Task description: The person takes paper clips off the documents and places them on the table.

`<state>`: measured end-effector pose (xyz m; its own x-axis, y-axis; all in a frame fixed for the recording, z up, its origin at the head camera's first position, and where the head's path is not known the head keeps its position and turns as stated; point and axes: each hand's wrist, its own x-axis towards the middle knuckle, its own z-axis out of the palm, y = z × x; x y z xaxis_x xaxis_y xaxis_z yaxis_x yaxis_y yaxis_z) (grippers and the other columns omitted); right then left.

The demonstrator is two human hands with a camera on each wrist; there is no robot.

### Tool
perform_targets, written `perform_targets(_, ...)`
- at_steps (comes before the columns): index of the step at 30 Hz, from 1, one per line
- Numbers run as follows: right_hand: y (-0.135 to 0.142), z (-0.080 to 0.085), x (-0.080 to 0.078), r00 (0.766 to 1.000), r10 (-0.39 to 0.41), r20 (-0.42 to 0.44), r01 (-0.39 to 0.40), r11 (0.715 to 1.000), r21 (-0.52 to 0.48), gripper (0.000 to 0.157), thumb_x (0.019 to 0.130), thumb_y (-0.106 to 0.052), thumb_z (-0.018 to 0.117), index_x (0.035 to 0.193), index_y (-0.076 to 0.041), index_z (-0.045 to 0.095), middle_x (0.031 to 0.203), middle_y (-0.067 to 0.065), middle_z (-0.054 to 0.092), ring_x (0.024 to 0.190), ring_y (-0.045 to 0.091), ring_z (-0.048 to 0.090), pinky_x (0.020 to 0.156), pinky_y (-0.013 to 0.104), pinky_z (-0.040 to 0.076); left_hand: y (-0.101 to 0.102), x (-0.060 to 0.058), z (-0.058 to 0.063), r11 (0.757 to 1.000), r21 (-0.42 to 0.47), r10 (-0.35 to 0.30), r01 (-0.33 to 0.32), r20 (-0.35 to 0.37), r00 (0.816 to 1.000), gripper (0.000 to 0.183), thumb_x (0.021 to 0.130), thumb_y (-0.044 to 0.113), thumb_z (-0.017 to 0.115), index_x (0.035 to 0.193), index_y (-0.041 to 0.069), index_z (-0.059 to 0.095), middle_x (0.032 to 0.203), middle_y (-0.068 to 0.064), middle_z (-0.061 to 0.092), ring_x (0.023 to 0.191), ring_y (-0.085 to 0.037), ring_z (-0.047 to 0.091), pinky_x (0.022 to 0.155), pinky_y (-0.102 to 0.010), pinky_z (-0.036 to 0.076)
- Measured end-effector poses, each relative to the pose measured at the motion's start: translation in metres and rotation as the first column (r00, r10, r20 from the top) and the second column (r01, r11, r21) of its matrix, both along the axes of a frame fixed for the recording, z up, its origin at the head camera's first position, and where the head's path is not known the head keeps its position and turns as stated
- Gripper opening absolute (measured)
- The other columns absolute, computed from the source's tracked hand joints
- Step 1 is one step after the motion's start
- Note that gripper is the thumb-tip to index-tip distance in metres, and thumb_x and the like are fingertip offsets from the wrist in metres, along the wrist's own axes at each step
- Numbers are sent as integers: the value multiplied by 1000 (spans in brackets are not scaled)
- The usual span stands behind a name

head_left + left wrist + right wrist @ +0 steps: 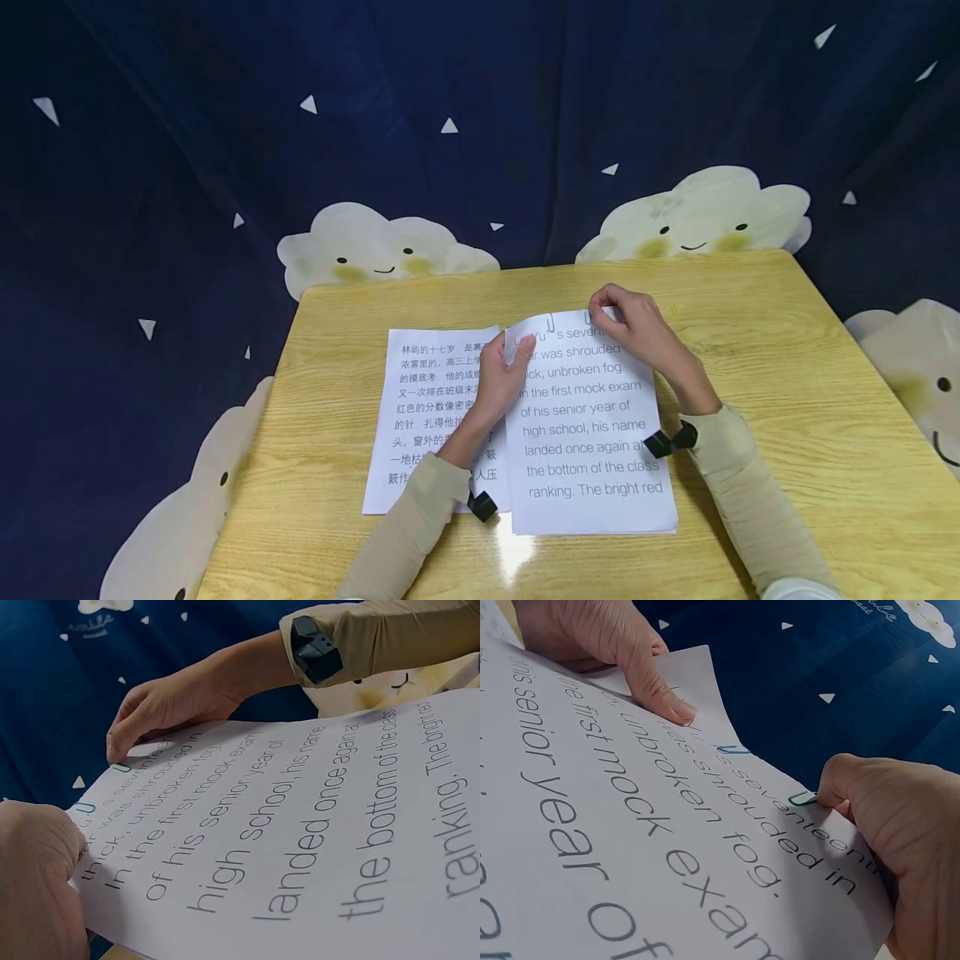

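My left hand (pixel 501 375) holds the top left corner of a stack of white sheets (pixel 592 518) printed with large English text, its thumb on the front page. The top edge is lifted and curved. A blue paper clip (pixel 733 749) sits on that edge, between the two hands. To its right, a green paper clip (pixel 802 799) is also on the edge. My right hand (pixel 637 329) pinches this green clip at the edge, and the fingertips hide part of it.
Left of the stack lies a sheet with Chinese text (pixel 378 492), partly covered by my left forearm. A small yellow item (pixel 673 310), too small to make out, lies on the wooden table (pixel 787 400) beyond my right hand. A dark blue curtain (pixel 525 100) hangs behind.
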<state>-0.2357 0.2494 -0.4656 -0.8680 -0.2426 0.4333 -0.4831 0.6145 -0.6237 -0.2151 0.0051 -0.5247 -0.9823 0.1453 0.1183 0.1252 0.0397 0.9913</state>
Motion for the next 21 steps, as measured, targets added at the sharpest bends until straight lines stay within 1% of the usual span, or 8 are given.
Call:
perform_targets(8,-1,0,1,1000,-1,-7,1,1000,-14,4,100,-8,66,99,-5,68,87,6,67,72,17,51,63,20,36,1,0,1,1000,-1,14,-14,13,1000,35,105,35,64,126,8,69,80,-8,73,62,-17,71,59,-31,61)
perform_targets(21,-2,-2,1,1000,-8,-7,8,1000,-24,4,101,-10,66,99,-6,68,87,5,67,71,17,51,62,21,36,0,0,1,1000,-22,18,-18,2,1000,35,106,37,63,127,9,69,79,-6,73,62,-17,71,60,-31,61)
